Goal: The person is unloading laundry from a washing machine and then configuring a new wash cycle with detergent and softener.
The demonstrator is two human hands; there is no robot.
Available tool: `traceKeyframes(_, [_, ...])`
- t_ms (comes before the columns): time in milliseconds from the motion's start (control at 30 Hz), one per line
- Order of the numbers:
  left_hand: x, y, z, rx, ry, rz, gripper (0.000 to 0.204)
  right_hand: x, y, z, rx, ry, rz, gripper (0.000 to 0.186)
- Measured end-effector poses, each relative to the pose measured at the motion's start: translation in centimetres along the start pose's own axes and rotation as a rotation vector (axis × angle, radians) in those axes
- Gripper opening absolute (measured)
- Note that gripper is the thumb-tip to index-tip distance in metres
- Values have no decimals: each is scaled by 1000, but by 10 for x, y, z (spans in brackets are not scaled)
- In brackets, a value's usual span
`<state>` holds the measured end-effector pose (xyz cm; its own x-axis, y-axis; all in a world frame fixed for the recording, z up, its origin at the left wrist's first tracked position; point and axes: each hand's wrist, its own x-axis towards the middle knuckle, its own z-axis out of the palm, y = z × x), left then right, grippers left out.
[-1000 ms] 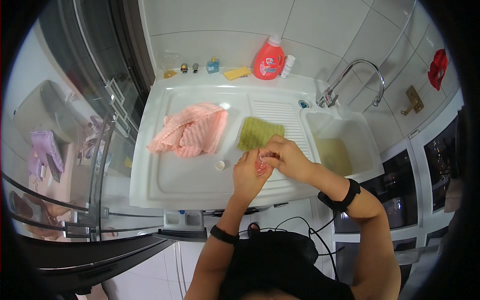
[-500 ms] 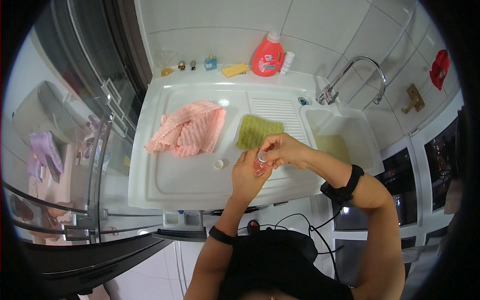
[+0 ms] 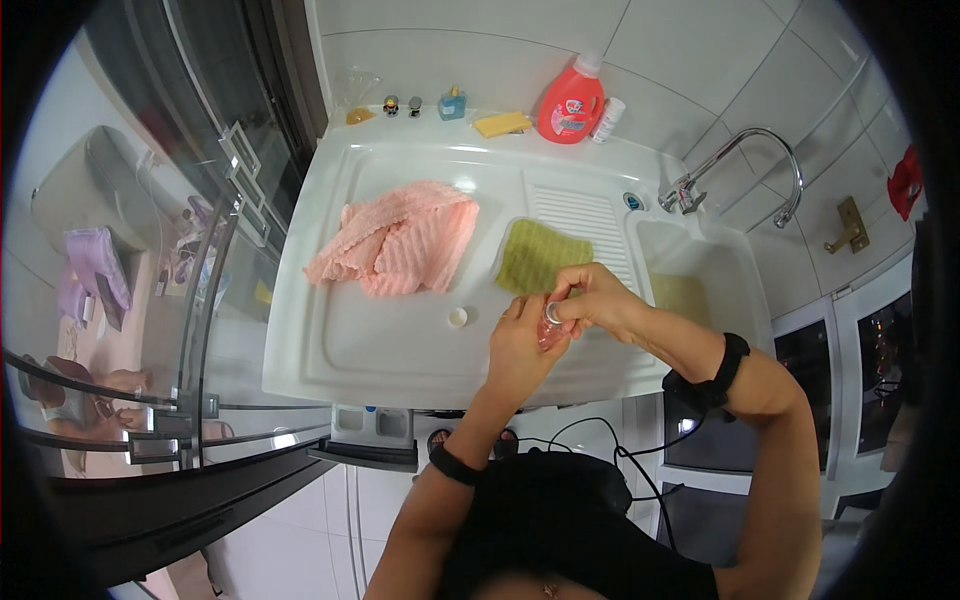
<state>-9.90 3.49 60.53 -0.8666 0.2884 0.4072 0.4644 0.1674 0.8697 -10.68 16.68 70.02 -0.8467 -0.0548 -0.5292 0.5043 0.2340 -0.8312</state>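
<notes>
Over the front of the white washboard counter, my left hand [image 3: 522, 337] is wrapped around a small pink see-through bottle [image 3: 548, 335]. My right hand [image 3: 594, 303] pinches the silvery round top [image 3: 553, 313] of that bottle; its fingertips partly cover the top. Left of my hands, a small white cap [image 3: 457, 318] lies on the counter. A green ribbed cloth [image 3: 543, 256] is spread just beyond my hands, partly on the ridged area. Further left, a crumpled pink towel [image 3: 405, 240] rests on the flat surface.
A red detergent jug [image 3: 571, 105], a white bottle [image 3: 608, 120], a yellow sponge [image 3: 502, 124] and a blue bottle [image 3: 452, 104] line the back ledge. At right, a faucet [image 3: 740, 165] arches beside a basin [image 3: 755, 285]. An open drawer [image 3: 372, 425] juts out below the counter's front left.
The whole view has shifted, so the counter and things on it appear further right and slightly higher. Both hands keep their grip on the bottle and its top.
</notes>
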Motion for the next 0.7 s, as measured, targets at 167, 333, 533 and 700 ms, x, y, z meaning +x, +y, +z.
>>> traceKeyframes(167, [-1,-3,0,20,-2,29,41,-1,-1,4,-45,12,-59,7])
traceKeyframes(333, [-2,-4,1,-4,-21,-29,41,-4,-1,10,-37,35,-105,8])
traceKeyframes(533, [-2,-4,2,37,11,41,39,1,5,9,-91,68,-153,8])
traceKeyframes(700, [-1,-6,1,21,12,56,38,-1,0,4,-156,11,-176,10])
